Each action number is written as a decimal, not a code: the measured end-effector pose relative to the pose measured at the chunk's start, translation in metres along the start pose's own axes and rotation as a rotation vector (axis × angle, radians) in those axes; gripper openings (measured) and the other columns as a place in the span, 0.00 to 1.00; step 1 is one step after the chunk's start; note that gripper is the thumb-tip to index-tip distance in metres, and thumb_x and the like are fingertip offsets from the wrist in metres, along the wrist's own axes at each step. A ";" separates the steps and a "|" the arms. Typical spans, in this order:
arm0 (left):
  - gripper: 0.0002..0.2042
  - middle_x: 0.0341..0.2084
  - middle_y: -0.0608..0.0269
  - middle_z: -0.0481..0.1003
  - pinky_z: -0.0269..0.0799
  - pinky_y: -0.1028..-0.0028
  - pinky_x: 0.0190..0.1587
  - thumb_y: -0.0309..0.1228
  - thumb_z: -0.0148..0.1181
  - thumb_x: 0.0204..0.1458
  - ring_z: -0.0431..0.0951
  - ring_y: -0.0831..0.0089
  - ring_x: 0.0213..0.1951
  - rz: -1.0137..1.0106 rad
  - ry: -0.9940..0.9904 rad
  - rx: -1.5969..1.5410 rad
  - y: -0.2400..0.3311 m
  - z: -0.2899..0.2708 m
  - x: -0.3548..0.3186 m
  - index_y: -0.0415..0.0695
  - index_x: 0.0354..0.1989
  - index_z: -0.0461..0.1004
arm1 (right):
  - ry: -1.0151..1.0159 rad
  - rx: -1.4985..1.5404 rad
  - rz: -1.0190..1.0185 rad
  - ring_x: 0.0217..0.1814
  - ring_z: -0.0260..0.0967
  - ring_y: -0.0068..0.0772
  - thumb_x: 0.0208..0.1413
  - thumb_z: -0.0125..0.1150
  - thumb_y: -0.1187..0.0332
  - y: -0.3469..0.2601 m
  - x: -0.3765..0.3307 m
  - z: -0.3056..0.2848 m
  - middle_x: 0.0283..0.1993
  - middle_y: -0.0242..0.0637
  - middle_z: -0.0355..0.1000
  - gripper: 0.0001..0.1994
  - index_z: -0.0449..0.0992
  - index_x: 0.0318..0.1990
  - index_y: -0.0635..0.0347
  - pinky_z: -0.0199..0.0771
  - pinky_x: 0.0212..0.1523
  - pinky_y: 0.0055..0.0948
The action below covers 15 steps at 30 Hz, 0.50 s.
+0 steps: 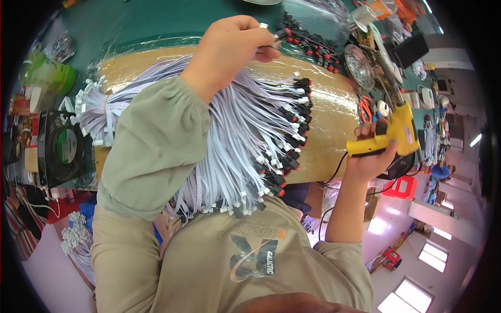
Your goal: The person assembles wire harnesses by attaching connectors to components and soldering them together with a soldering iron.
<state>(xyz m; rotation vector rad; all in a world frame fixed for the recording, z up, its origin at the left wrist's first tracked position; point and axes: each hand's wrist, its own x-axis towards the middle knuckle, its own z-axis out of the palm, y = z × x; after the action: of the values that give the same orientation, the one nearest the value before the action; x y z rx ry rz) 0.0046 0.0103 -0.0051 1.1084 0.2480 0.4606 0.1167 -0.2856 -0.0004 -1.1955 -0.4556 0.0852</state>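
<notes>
My right hand (371, 156) is wrapped round the handle of a yellow and black hot glue gun (404, 128), out at the right edge of the work board. Farther up and left, my left hand (235, 49) is closed in a pinch. A small white connector (263, 25) sticks out above its fingers; how much of it lies inside the grip is hidden. Below this hand spreads a large fan of white flat cables (235, 141), with black and red connectors along its right side. Just right of the fingertips lies a pile of black and red connectors (315, 49).
The brown board (329, 125) lies on a green table (141, 21). A black fan (62, 148) and a green cup (49, 74) stand at the left. Orange-handled pliers (365, 109) and a clear dish (359, 65) sit near the glue gun. Its black cord (334, 175) hangs by my right forearm.
</notes>
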 end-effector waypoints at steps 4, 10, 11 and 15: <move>0.07 0.29 0.55 0.76 0.75 0.72 0.41 0.28 0.58 0.52 0.79 0.69 0.33 -0.022 0.017 0.071 0.001 -0.004 -0.002 0.36 0.30 0.71 | 0.340 -0.010 0.274 0.30 0.63 0.29 0.63 0.46 0.52 0.007 0.026 -0.043 0.31 0.35 0.66 0.19 0.66 0.46 0.61 0.65 0.30 0.27; 0.07 0.32 0.56 0.77 0.73 0.73 0.42 0.27 0.57 0.53 0.78 0.70 0.34 -0.040 0.019 0.135 0.003 -0.002 0.002 0.35 0.32 0.72 | 0.346 -0.070 0.399 0.30 0.71 0.33 0.63 0.53 0.58 0.013 0.041 -0.068 0.32 0.38 0.70 0.17 0.67 0.47 0.64 0.73 0.31 0.30; 0.07 0.33 0.56 0.77 0.73 0.74 0.41 0.27 0.57 0.53 0.78 0.71 0.34 -0.038 0.038 0.178 0.006 0.000 0.001 0.35 0.33 0.72 | 0.324 -0.070 0.450 0.32 0.71 0.33 0.63 0.52 0.58 0.013 0.042 -0.068 0.33 0.39 0.71 0.17 0.66 0.48 0.64 0.74 0.32 0.29; 0.07 0.26 0.62 0.76 0.67 0.80 0.36 0.28 0.59 0.53 0.76 0.77 0.32 0.051 0.003 0.213 0.008 0.008 -0.004 0.36 0.33 0.75 | 0.368 -0.189 0.608 0.34 0.73 0.33 0.59 0.56 0.53 -0.001 0.041 -0.066 0.33 0.41 0.71 0.21 0.68 0.46 0.64 0.75 0.32 0.30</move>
<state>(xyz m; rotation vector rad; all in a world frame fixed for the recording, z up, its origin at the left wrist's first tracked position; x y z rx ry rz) 0.0022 0.0049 0.0051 1.3242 0.2760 0.4893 0.1793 -0.3313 -0.0065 -1.4677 0.2377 0.3431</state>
